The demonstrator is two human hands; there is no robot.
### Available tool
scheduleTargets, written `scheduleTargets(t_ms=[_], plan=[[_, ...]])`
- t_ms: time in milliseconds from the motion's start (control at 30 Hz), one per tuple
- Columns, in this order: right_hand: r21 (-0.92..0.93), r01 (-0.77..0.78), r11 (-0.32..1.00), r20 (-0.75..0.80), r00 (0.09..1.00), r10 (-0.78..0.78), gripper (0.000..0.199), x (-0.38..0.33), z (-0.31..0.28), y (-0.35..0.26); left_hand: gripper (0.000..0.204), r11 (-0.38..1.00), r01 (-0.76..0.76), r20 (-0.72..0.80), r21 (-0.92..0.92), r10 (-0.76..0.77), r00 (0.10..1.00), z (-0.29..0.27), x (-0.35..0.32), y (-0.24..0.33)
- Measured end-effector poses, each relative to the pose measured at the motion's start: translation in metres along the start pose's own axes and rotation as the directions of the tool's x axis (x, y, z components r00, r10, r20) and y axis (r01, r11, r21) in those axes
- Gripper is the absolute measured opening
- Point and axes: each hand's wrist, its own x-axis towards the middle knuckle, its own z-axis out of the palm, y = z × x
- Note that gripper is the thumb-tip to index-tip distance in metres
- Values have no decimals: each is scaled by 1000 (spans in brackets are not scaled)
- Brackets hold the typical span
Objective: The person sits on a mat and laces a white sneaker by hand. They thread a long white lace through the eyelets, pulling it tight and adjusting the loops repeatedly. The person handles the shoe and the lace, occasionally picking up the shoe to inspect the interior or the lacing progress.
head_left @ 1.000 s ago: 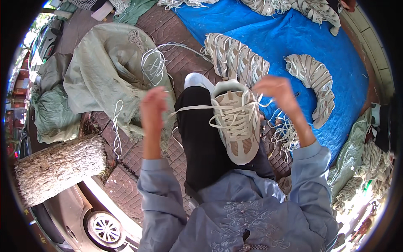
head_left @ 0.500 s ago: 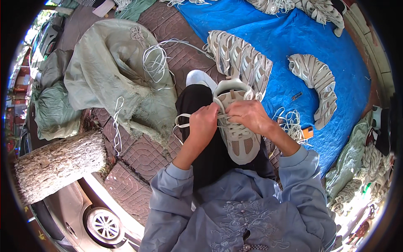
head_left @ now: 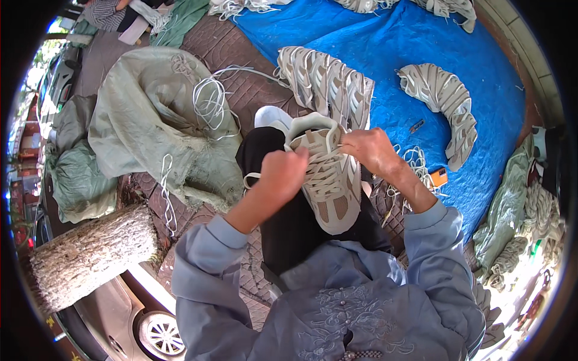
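Cream laces [head_left: 326, 173], seemingly pinched by our left hand [head_left: 283, 173] and right hand [head_left: 376, 150], we judge mid-tightening, needing even tension next.

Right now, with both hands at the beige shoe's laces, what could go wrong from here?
The left hand and right hand appear to hold the shoelace on opposite sides; uneven tension could leave it lopsided.
The beige shoe seems propped on a black-trousered leg, so a hard tug might shift it.
Loose white laces lie close to the right forearm and might catch on it.
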Motion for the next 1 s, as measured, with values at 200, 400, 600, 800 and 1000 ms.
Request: scheduleTargets(t_ms=[200, 400, 600, 800, 1000], plan=[[-199, -3, 980, 139, 990, 32, 15, 11, -2, 0, 18, 801, 146, 194, -580, -38, 980, -11, 20, -24], [-289, 28, 957, 340, 938, 76, 10, 30, -14, -16, 5, 917, -317, -310, 241, 383, 870, -6, 11, -5], [-210, -76, 975, 370, 917, 151, 12, 38, -19, -13, 8, 783, -62, -318, -619, -177, 932, -7, 21, 5], [-217, -8, 976, 335, 938, 82, 10, 41, -7, -20, 8, 924, 10, -183, -382, -86, 979, 2, 40, 15], [-171, 43, 984, 365, 931, 22, 11, 26, -14, -4, 15, 812, 71, -15, -579, -97, 995, 1, 45, 9]])
